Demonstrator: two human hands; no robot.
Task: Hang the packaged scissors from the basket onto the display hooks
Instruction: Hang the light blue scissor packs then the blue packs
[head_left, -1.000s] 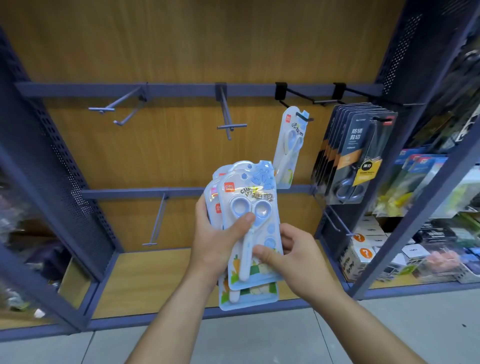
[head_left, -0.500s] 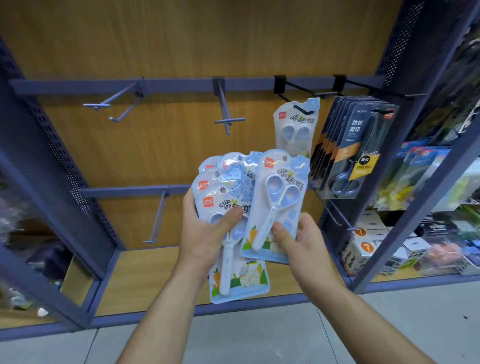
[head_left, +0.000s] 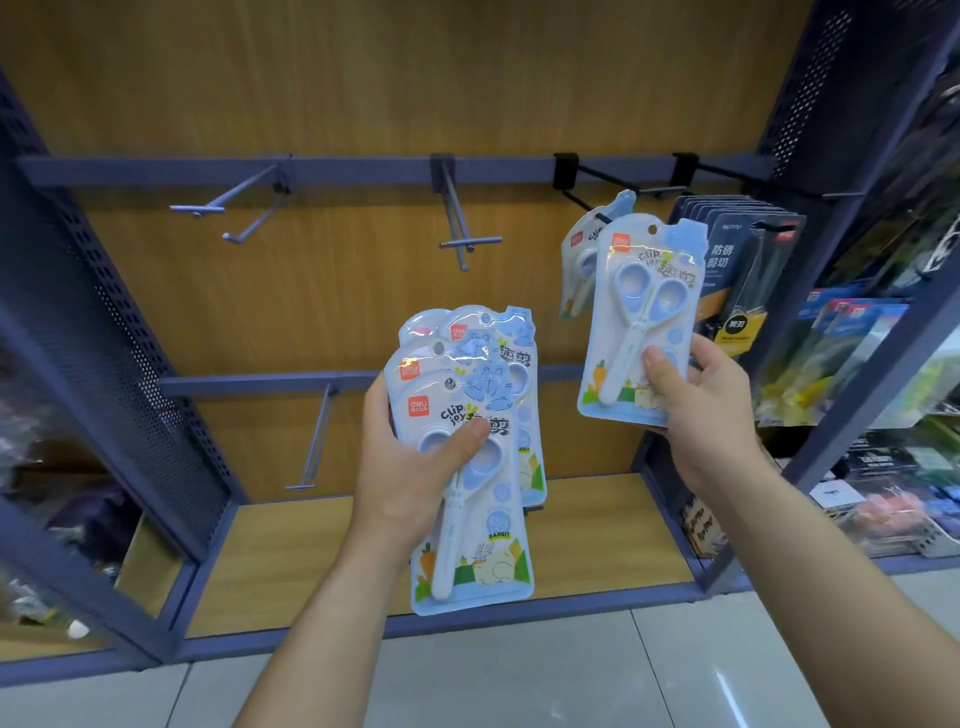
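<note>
The right hand (head_left: 701, 410) pinches one pack of scissors (head_left: 639, 312) by its lower right corner, thumb on the front, and holds it upright just in front of the black hook (head_left: 587, 179) near the right end of the upper rail (head_left: 363, 169). The pack's hang hole is below the hook's tip and not on it. One matching pack (head_left: 576, 260) hangs on that hook, half hidden behind the held one. The left hand (head_left: 410, 467) grips a fanned stack of the same packs (head_left: 483, 561) lower down, before the middle rail, with its thumb pressed across the top pack's scissor handles. Each pale blue pack carries a red "deli" badge, "Clip joy" and Chinese characters. The front pack of the stack also reads "RABBIT" above a drawn rabbit and carrots. At the rail's far right end a row of dark packs (head_left: 743, 270) hangs close beside the held pack, printed "防锈剪切", with a yellow tag. Two bare grey hooks (head_left: 228, 202) (head_left: 462, 234) jut from the left and middle of the upper rail, and a third (head_left: 317, 436) from the lower one. Behind them is a wooden back panel (head_left: 363, 78), and a perforated side panel (head_left: 104, 332) closes the left edge.
</note>
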